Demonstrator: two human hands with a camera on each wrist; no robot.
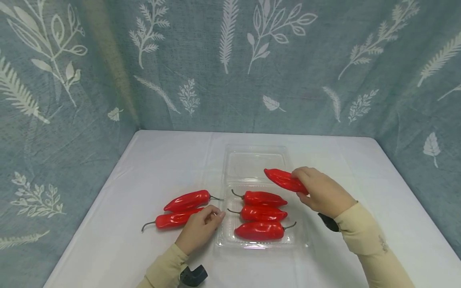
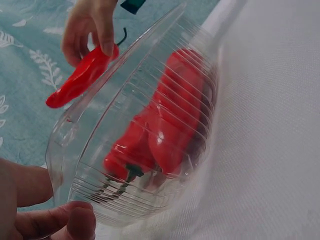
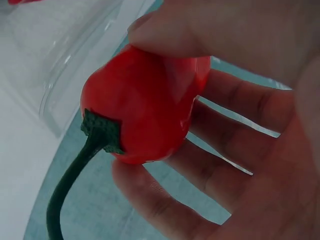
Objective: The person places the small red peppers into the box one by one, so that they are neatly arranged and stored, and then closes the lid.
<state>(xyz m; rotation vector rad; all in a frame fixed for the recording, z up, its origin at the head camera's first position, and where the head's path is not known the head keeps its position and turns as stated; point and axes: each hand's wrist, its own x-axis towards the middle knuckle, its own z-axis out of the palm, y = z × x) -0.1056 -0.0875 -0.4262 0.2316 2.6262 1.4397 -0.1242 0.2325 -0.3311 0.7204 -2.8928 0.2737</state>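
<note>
My right hand (image 1: 324,194) holds a red pepper (image 1: 284,180) above the back right of a clear plastic clamshell container (image 1: 230,240). Its tip points left; the green stem (image 3: 102,137) shows in the right wrist view, where thumb and fingers lie round the pepper body. Three red peppers lie in rows in the container: a back one (image 1: 264,198), a middle one (image 1: 263,213) and a front one (image 1: 260,231). My left hand (image 1: 201,228) pinches the container's left rim, with thumb and fingers either side of it in the left wrist view.
Left of the container, two more red peppers lie on the white table, the rear one (image 1: 188,201) and the front one (image 1: 176,219), partly behind my left hand. The container's lid (image 1: 248,160) lies folded back. A leaf-patterned teal cloth (image 1: 216,100) hangs around the table.
</note>
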